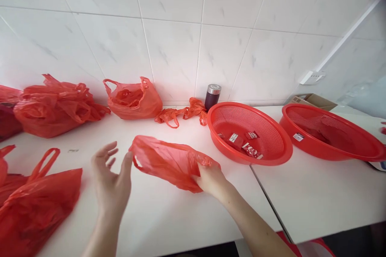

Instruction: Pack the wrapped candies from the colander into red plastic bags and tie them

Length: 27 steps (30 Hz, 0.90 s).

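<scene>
A thin red plastic bag (169, 160) is spread above the white table, its mouth turned toward the left. My right hand (211, 174) is inside or under the bag's right end, with its fingers mostly hidden by the red film. At the bag's left edge, my left hand (113, 172) has its fingers apart and curved, the thumb near the bag's rim. To the right, a red perforated basket (268, 128) contains several small red packets (237, 140) with white print.
Filled red bags (54, 108) stand at the left, another bag (135, 102) near the wall. A dark bottle (212, 97) is behind crumpled bags (194, 110). A second red basket (331, 132), a cardboard box (319, 101) and part of another person's hand (383, 128) are at right.
</scene>
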Each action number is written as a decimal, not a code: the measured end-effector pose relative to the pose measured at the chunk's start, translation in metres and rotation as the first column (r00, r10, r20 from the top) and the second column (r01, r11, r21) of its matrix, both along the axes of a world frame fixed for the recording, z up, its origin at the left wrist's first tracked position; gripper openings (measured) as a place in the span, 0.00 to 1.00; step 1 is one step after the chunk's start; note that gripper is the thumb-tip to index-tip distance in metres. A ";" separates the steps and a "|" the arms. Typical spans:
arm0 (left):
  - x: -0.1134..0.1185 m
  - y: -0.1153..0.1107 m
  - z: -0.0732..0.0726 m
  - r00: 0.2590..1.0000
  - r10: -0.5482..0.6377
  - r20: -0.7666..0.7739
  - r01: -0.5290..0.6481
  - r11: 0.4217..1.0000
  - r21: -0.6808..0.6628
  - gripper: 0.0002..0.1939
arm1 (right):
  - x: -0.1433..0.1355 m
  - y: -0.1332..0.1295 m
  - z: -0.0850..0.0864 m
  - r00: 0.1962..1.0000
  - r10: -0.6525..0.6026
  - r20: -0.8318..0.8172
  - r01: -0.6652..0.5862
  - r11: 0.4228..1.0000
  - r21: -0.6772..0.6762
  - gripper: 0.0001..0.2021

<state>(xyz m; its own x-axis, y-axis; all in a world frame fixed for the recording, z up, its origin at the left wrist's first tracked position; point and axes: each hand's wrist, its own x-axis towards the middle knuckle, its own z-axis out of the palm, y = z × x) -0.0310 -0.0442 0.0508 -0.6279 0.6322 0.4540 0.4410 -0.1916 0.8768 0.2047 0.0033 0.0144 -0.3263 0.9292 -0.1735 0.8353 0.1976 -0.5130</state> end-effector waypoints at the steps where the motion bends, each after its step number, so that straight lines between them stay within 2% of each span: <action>1: 0.019 -0.004 0.002 0.982 0.022 -0.190 -0.007 0.997 0.082 0.19 | -0.004 0.000 -0.001 1.000 -0.004 0.008 0.004 1.000 -0.025 0.31; 2: 0.037 -0.007 0.002 0.939 -0.020 -0.343 0.069 0.989 0.130 0.15 | -0.007 0.001 -0.002 1.000 -0.001 0.016 0.002 0.999 -0.053 0.33; 3: 0.054 -0.010 0.000 0.873 -0.141 -0.466 0.201 0.976 0.082 0.11 | -0.011 0.002 -0.003 1.000 0.005 0.024 -0.003 0.997 -0.080 0.35; 4: 0.067 -0.010 -0.004 0.786 -0.297 -0.542 0.319 0.946 -0.056 0.09 | -0.013 0.003 -0.003 0.999 0.010 0.031 -0.007 0.995 -0.097 0.36; 5: 0.076 -0.008 -0.011 0.702 -0.450 -0.552 0.384 0.892 -0.238 0.09 | -0.014 0.004 -0.004 0.999 0.015 0.034 -0.011 0.995 -0.100 0.35; 6: 0.080 -0.005 -0.019 0.644 -0.572 -0.508 0.398 0.818 -0.416 0.09 | -0.013 0.005 -0.004 0.999 0.015 0.034 -0.012 0.996 -0.089 0.34; 8: 0.074 0.004 -0.039 0.629 -0.656 -0.417 0.360 0.721 -0.592 0.09 | -0.007 0.006 -0.005 0.999 0.000 0.035 0.002 0.998 -0.065 0.31; 10: 0.055 0.009 -0.055 0.658 -0.655 -0.370 0.332 0.695 -0.638 0.10 | 0.003 0.008 -0.007 0.999 -0.021 0.037 0.023 0.998 -0.055 0.28; 12: 0.032 0.006 -0.061 0.670 -0.661 -0.337 0.322 0.668 -0.671 0.16 | 0.011 0.012 -0.009 0.998 -0.042 0.043 0.045 0.997 -0.059 0.27; 15: 0.010 -0.008 -0.052 0.668 -0.683 -0.297 0.315 0.621 -0.718 0.27 | 0.014 0.020 -0.014 0.996 -0.068 0.049 0.071 0.996 -0.054 0.26; 18: 0.007 -0.019 -0.032 0.656 -0.745 -0.122 0.399 0.479 -0.782 0.35 | 0.011 0.023 -0.014 0.997 -0.066 0.051 0.068 0.996 -0.051 0.29; 20: 0.011 -0.021 -0.019 0.615 -0.788 0.004 0.464 0.359 -0.810 0.38 | 0.013 0.016 -0.003 0.998 -0.037 0.046 0.040 0.997 -0.063 0.31; 21: 0.012 -0.021 -0.014 0.594 -0.804 0.035 0.480 0.318 -0.818 0.38 | 0.016 0.011 0.008 1.000 0.003 0.030 -0.001 0.997 -0.074 0.31; 23: 0.015 -0.020 -0.005 0.558 -0.828 0.052 0.494 0.281 -0.823 0.36 | 0.029 0.000 0.037 0.984 0.160 -0.074 -0.167 0.981 -0.104 0.31; 25: 0.013 -0.020 0.001 0.540 -0.841 0.029 0.520 0.307 -0.798 0.32 | 0.047 -0.001 0.072 0.890 0.357 -0.284 -0.394 0.915 -0.085 0.27; 26: 0.011 -0.020 0.003 0.552 -0.834 0.001 0.538 0.355 -0.765 0.29 | 0.058 0.004 0.088 0.843 0.387 -0.374 -0.434 0.900 -0.048 0.25; 27: 0.007 -0.022 0.005 0.585 -0.811 -0.024 0.559 0.424 -0.713 0.25 | 0.070 0.014 0.101 0.837 0.358 -0.413 -0.388 0.922 0.015 0.24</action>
<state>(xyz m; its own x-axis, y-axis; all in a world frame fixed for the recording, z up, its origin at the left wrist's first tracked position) -0.0238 -0.0662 0.0556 0.2528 0.9604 -0.1172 0.6665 -0.0850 0.7406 0.2744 0.0174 0.1151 -0.7003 0.7138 -0.0096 0.4246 0.4057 -0.8094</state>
